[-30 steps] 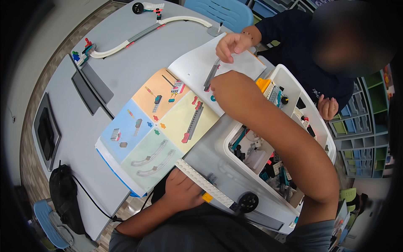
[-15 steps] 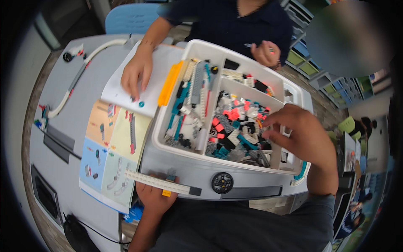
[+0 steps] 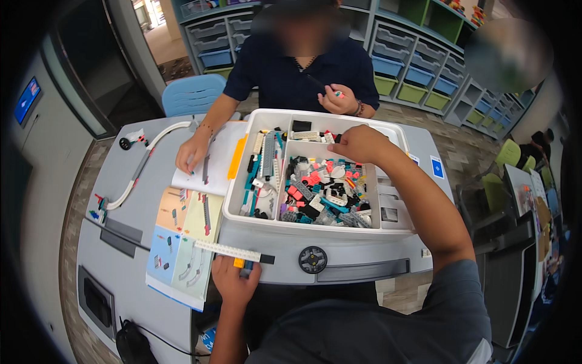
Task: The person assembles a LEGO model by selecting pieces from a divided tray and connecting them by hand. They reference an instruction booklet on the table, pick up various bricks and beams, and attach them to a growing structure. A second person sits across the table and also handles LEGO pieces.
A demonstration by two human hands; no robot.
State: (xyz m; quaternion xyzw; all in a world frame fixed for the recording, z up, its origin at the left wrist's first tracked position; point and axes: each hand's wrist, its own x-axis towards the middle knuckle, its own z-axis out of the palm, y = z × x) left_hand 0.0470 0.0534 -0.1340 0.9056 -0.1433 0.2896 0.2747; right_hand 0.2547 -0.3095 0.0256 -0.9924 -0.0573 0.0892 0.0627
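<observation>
Light-blue chair (image 3: 193, 95), drawer shelving (image 3: 388, 65)

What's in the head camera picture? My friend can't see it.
The wearer's right hand reaches over a white box of toy bricks, while the left hand holds a long white bar. Across the table, another person's hand is over an open booklet.

No full words are reading clearly. Cut-off white lettering is showing on a flat blue-and-white printed item (image 3: 208, 338) low down; a small blue-and-white rectangular card (image 3: 437, 167) is bearing an illegible white mark.
</observation>
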